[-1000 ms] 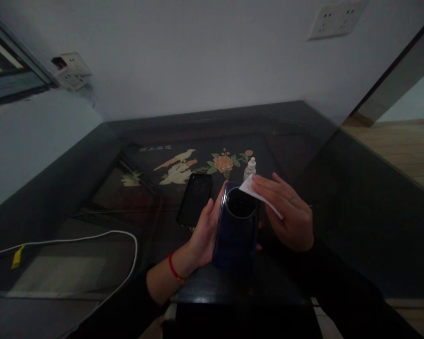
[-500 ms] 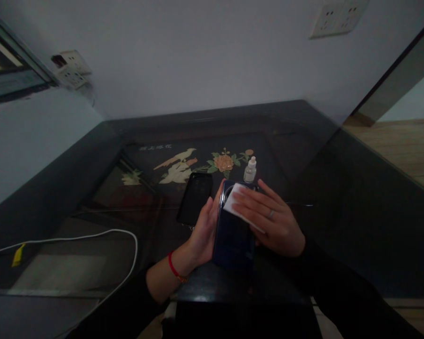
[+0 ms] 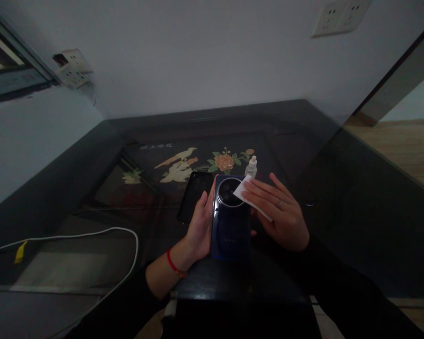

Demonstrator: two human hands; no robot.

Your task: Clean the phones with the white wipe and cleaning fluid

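Though dark, a glossy blue phone (image 3: 231, 233).

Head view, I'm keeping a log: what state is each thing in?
Phone: in the left hand, camera showing
Cloth: in the right hand, over the camera's edge
Bottle: upright, capped, partly hidden
Case: lying on the table, partly hidden
Cable: bent across the table
Socket at right: nothing visibly plugged in

Pale wall (image 3: 198, 56), dark table (image 3: 325, 188), dim light
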